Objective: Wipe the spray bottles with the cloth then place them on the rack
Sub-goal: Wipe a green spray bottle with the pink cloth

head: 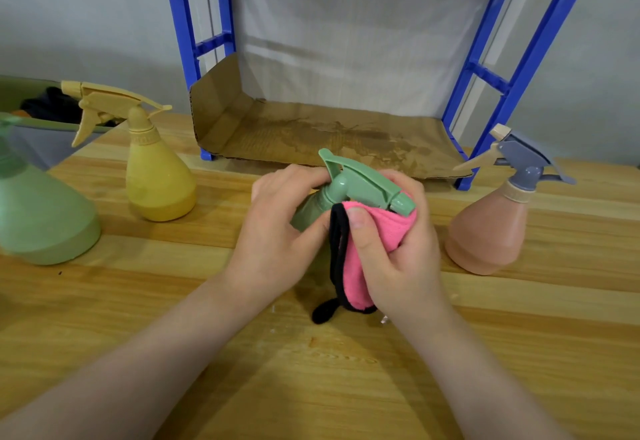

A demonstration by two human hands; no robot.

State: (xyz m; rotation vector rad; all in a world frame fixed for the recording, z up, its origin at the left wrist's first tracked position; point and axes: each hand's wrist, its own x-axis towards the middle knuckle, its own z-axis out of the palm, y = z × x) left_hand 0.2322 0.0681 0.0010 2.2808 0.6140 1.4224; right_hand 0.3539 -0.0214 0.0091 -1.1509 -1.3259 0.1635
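Left hand (277, 228) grip curled round green spray bottle (349, 190) over the surface, right hand (391, 232) grip pinching pink cloth (374, 232) against nozzle underside: steady bottle, rub trigger crevices, rack (519, 72) just beyond

Both hands (277, 232) (394, 249) rub pink cloth (388, 228) on green bottle (360, 185)

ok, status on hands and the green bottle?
Left hand grips green bottle. Right hand presses pink cloth to it. Rack shelf bare, path clear.
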